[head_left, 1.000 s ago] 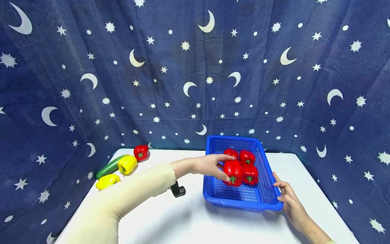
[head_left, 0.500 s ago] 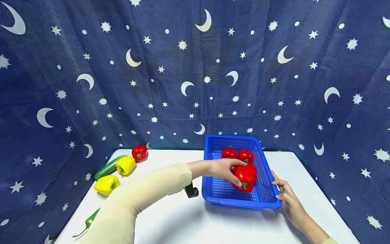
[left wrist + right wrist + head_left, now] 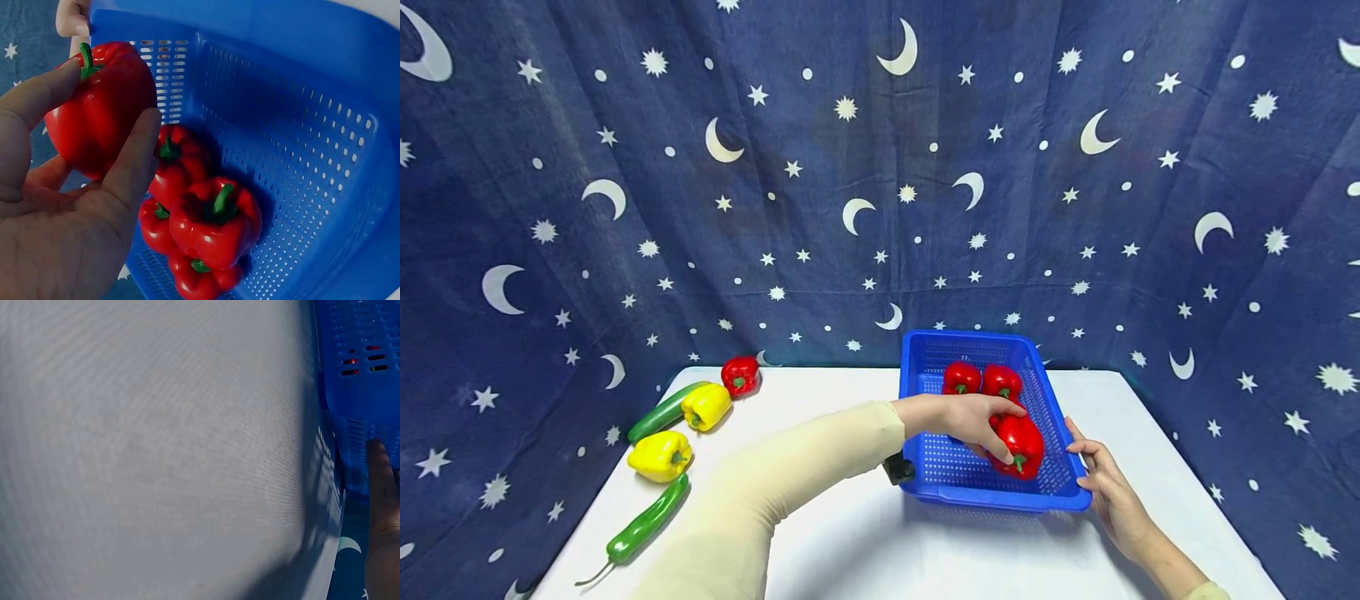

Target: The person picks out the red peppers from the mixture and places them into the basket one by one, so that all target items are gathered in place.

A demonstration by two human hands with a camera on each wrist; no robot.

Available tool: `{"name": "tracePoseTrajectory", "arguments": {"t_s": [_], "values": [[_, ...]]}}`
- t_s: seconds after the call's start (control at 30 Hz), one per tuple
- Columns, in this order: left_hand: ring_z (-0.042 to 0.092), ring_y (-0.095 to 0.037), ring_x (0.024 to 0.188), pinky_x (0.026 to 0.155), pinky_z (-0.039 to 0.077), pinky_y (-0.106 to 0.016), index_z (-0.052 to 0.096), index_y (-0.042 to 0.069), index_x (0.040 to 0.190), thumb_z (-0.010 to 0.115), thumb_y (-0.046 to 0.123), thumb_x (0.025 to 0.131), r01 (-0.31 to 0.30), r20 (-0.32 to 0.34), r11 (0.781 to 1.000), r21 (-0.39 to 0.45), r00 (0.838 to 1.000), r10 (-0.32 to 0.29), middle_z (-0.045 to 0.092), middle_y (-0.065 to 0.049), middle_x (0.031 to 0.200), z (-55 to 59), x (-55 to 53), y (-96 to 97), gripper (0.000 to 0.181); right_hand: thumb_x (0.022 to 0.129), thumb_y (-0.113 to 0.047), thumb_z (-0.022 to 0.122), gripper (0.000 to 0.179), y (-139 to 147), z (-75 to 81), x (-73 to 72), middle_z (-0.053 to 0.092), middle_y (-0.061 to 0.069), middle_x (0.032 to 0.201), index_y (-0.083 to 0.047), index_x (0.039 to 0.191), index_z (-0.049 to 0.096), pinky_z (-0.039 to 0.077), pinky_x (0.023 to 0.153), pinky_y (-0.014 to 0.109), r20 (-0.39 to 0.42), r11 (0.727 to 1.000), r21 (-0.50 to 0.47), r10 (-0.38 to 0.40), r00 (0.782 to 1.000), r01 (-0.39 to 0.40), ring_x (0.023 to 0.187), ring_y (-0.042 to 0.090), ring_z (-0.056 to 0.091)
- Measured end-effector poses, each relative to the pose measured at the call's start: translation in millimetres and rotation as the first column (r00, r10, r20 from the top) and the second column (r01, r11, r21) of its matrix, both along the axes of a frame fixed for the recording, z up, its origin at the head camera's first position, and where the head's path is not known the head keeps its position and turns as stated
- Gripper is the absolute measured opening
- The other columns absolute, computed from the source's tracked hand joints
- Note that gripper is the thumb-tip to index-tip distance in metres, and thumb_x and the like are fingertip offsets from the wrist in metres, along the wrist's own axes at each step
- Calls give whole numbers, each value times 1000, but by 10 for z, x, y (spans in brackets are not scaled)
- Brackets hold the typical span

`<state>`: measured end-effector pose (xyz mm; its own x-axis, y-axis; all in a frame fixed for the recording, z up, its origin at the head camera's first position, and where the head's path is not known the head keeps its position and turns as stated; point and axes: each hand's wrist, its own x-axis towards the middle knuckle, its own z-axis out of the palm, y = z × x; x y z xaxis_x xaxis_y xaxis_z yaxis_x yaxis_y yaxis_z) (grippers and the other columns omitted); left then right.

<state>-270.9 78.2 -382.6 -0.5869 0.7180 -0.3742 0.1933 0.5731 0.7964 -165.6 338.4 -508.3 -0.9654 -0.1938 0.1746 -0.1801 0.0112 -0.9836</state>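
My left hand point(image 3: 966, 418) holds a red bell pepper point(image 3: 1027, 447) over the right part of a blue plastic basket point(image 3: 981, 497). In the left wrist view, its fingers and thumb close around the sides of the held bell pepper point(image 3: 107, 115), whose green stem points up. Several other red bell peppers point(image 3: 215, 225) lie together inside the basket; the left hand covers some of them in the head view. My right hand point(image 3: 1116, 504) grips the basket's right side near the front corner. In the right wrist view, a finger point(image 3: 381, 472) lies against the perforated outer wall.
On the left of the white table point(image 3: 842, 533) lie a red bell pepper point(image 3: 741, 377), two yellow bell peppers point(image 3: 706, 407), a cucumber-like green vegetable point(image 3: 664, 412) and a long green chili pepper point(image 3: 647, 521). A dark blue curtain point(image 3: 820, 183) hangs behind.
The left hand has carried the red bell pepper rightward across the basket, uncovering more of the vegetables on the left. The right hand keeps its place on the basket.
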Motion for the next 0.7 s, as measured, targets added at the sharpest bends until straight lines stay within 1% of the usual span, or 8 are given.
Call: {"name": "tracePoseTrajectory", "arguments": {"t_s": [0.1,0.33,0.43,0.6,0.7], "values": [[55,-17,110,77,62,-33,53,29,149,84,7,84,0,-1,1000,-11,1000,0,53,1,133,-21,-20,36,75,94,2,35,42,2,6,5,2,-2,172,-10,135,37,34,99,10,3,1000,6,-4,1000,4,151,-2,12],[57,-18,110,80,61,-37,54,26,148,84,6,84,-3,42,999,-43,999,5,54,0,133,-64,-45,85,74,94,1,35,42,-2,0,6,2,-2,172,-11,134,37,34,99,10,14,1000,23,-12,1000,12,153,2,8],[58,-17,107,80,62,-37,55,26,147,84,7,83,3,58,999,-55,998,0,55,1,130,-86,-46,106,72,94,2,35,42,-4,-5,6,2,-1,172,-11,134,38,34,99,10,12,1000,22,-16,1000,16,152,1,9],[59,-16,105,83,61,-40,56,23,146,84,5,84,10,87,999,-38,996,-7,55,0,126,-120,-36,154,71,94,3,35,42,-13,3,2,2,-1,172,-9,134,37,34,101,10,5,1000,19,-19,1000,19,150,-3,12],[59,-17,104,85,60,-41,56,22,146,84,5,84,12,91,999,-45,996,-8,56,1,124,-150,-25,188,70,94,2,35,41,-15,9,4,2,-1,172,-10,134,37,34,100,10,6,1000,19,-14,1000,14,151,-3,11]]}}
